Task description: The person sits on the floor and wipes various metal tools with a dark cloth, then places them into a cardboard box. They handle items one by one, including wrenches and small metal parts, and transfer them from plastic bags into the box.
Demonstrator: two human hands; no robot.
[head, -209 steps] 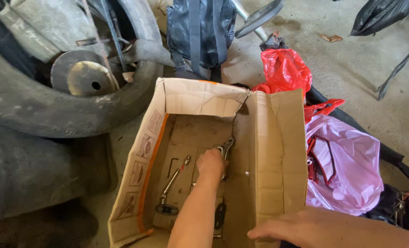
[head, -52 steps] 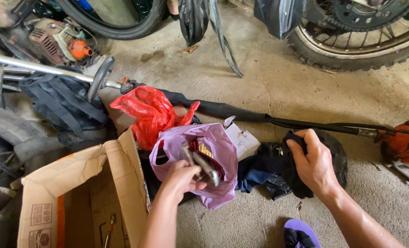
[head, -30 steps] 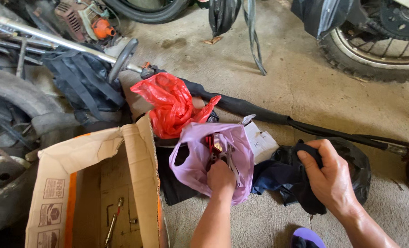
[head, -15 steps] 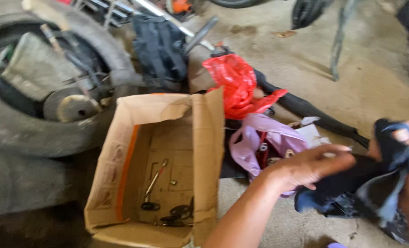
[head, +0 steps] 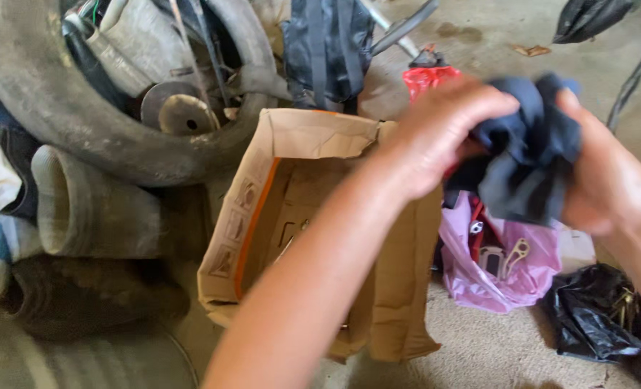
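Both my hands are raised close to the camera and grip a crumpled dark blue cloth (head: 526,158). My left hand (head: 443,137) holds its left side, and my right hand (head: 601,176) holds its right side. Below them lies a pink plastic bag (head: 511,277) with metal tools showing at its mouth. An open cardboard box (head: 263,216) stands under my left forearm, which hides most of its inside.
A big worn tyre (head: 82,122) with a metal disc (head: 180,108) inside lies at the left, with rolled rubber pieces below it. A dark backpack (head: 327,43) and a red bag (head: 425,75) sit behind the box. A black plastic bag (head: 601,317) lies at the lower right.
I have lifted the dark cloth off the floor with both hands, up in front of the camera. The view has swung left and down over the box.
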